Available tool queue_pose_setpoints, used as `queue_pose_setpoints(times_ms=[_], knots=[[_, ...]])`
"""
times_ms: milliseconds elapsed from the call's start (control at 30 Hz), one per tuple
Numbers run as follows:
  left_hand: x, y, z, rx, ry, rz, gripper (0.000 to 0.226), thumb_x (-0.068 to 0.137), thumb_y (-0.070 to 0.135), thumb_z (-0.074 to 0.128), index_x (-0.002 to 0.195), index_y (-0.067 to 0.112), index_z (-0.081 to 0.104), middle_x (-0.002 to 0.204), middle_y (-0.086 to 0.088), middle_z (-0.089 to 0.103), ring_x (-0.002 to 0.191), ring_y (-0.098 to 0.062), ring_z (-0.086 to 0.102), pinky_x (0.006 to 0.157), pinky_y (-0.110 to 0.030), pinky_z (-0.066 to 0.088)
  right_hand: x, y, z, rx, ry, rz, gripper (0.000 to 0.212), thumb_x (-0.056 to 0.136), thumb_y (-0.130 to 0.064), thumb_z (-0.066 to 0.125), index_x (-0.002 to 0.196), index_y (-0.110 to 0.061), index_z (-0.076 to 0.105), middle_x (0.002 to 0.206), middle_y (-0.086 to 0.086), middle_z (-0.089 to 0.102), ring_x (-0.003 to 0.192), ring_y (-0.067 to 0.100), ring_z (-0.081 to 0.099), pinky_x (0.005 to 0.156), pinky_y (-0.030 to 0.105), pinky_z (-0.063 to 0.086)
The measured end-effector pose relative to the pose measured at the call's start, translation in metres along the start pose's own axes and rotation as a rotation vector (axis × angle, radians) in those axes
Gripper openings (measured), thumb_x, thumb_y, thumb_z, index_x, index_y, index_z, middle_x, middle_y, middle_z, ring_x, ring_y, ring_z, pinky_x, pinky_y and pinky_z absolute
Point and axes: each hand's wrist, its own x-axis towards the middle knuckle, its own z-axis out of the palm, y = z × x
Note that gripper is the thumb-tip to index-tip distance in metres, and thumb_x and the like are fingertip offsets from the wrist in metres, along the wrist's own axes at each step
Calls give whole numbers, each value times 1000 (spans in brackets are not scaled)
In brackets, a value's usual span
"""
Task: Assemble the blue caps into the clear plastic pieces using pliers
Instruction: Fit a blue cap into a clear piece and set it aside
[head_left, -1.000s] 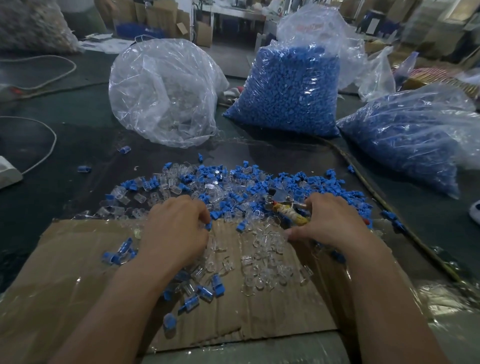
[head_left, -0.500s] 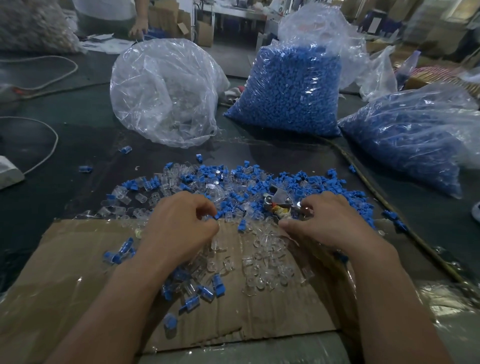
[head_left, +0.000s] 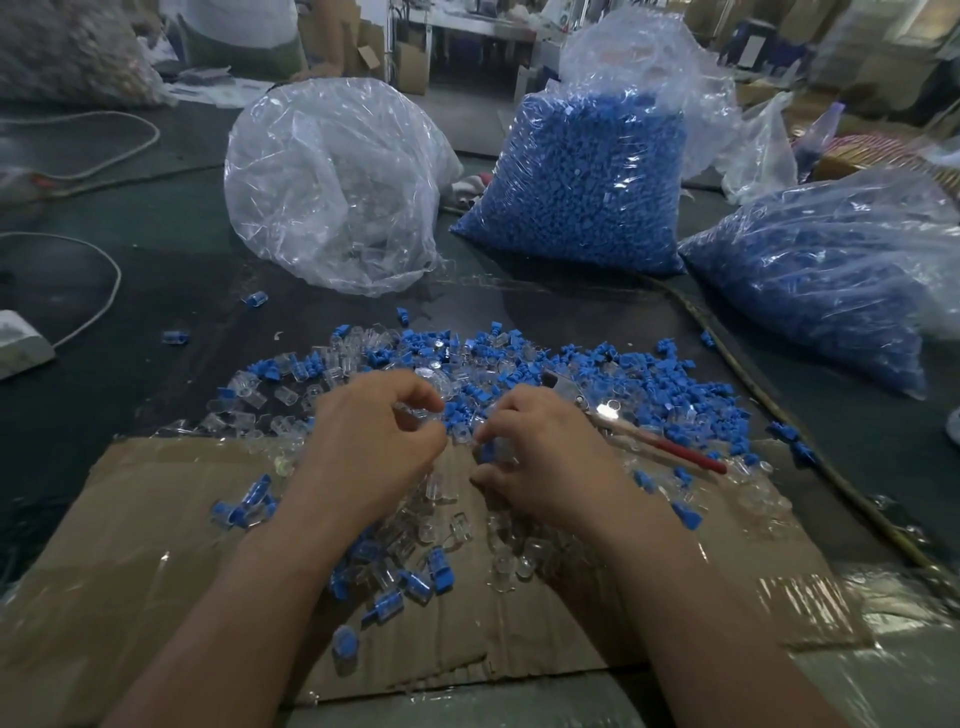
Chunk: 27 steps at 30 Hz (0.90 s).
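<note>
Over the cardboard's (head_left: 156, 519) far edge, my left hand (head_left: 374, 447) hides most of the clear piece (head_left: 418, 413) it pinches; my right hand (head_left: 540, 457), most of a blue cap (head_left: 487, 451). Both blur, as do the pliers (head_left: 649, 439) at the cardboard's far-right corner.

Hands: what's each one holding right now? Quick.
Left hand: pinches a clear piece.
Right hand: pinches a blue cap; pliers lie unheld beside it.

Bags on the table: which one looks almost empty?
The crumpled clear bag, just left of the upright blue-filled bag. You can see right through its wrinkled plastic, while the other bags are packed full.
</note>
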Motion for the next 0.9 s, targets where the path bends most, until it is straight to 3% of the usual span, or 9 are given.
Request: queue_pose_setpoints(times_ms=[67,267,467,567,667,800,900], knots=[[0,-1,0,-8,-18,-8,28,78,12,69,72,35,54,67,15,56,56,13,54,53,1,38,1,1,1,22,-4,26,24,80,-39,65,99,-25,63,97,-10,42,94,6,34,81,20,25],[0,-2,0,-29,-35,-32,25,79,13,68,74,34,55,68,11,60,56,3,56,46,-6,38,0,5,2,20,37,26,21,86,-28,60,105,-21,65,105,-4,52,92,4,33,78,19,27],[0,-2,2,-157,-83,-42,28,77,9,71,76,34,57,77,12,61,63,11,58,50,-1,40,-2,2,-6,25,77,-5,17,89,-22,56,103,-20,66,100,-2,61,91,11,50,79,21,35],[0,-2,4,-183,-89,-38,29,75,10,73,86,33,59,84,14,61,66,5,60,53,-2,44,-4,2,-10,66,62,27,11,88,-18,57,96,-20,64,96,-4,60,84,8,48,73,20,35],[0,-3,3,-189,-96,-38,25,75,11,73,78,32,60,77,11,63,66,7,60,53,-2,44,-5,2,-11,88,55,32,8,88,-15,52,93,-19,57,94,-3,59,85,12,51,71,23,35],[1,-4,4,-201,-140,-37,24,73,8,74,71,27,60,69,8,64,62,7,60,52,-2,42,-4,0,-11,74,98,-30,5,90,-20,50,87,-20,54,89,-6,52,84,7,42,72,20,28],[0,-3,4,-221,-147,-33,29,71,7,76,75,30,59,75,8,64,67,7,61,51,0,40,-4,0,-13,172,168,-21,5,89,-19,54,86,-20,58,78,-14,48,75,2,43,66,15,32]])
